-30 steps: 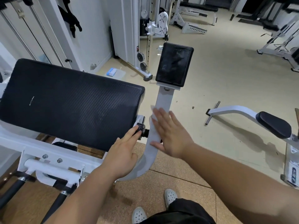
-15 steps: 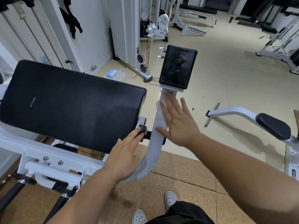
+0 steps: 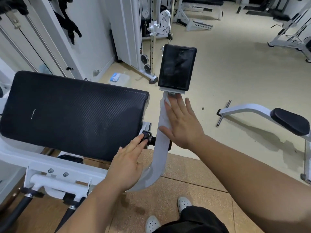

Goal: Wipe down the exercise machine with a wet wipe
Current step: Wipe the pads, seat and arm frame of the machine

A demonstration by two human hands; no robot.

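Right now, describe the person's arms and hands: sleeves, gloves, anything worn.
The left hand and right hand wear no gloves, rings or watch that show. The left forearm and right forearm are bare, no sleeve in view.

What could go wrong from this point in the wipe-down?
The right hand only presses the wet wipe flat on the narrow white arm; it may slip off the edge.
Its fingertips sit by the bolt under the small black pad and might snag there.
The left hand touches the black knob; nudging it could loosen the arm.
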